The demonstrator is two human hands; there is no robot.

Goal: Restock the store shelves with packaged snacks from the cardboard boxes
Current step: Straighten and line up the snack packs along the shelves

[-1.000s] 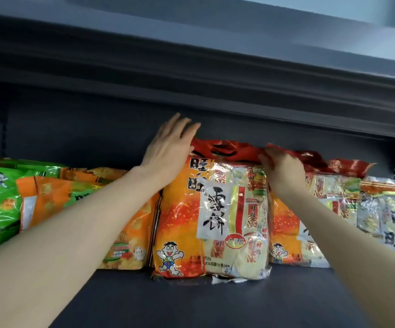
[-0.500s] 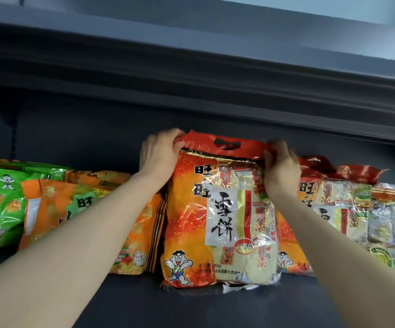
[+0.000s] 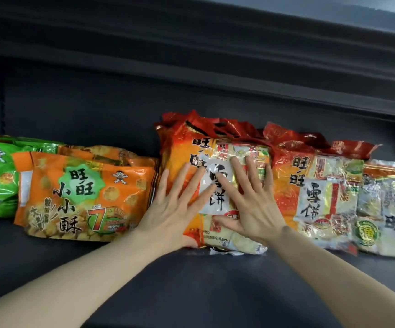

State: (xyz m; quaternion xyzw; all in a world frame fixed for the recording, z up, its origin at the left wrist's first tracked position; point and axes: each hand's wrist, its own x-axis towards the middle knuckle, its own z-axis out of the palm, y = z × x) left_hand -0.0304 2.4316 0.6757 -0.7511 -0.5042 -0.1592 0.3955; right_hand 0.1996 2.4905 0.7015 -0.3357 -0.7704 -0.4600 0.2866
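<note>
Head view: both palms are flat on the red-and-orange crinkly plastic rice-cracker bag [image 3: 215,147], standing mid-row on the dark grey shelf [image 3: 191,280]. Left hand [image 3: 168,209] and right hand [image 3: 251,207] are spread, fingers straight, pressing. It looks light, puffy and slick, with brittle contents, so press gently. The red handle strip on top offers the surest grip.

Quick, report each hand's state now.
Left hand: open, flat on the orange-and-red plastic snack bag.
Right hand: open, flat on it too.
</note>
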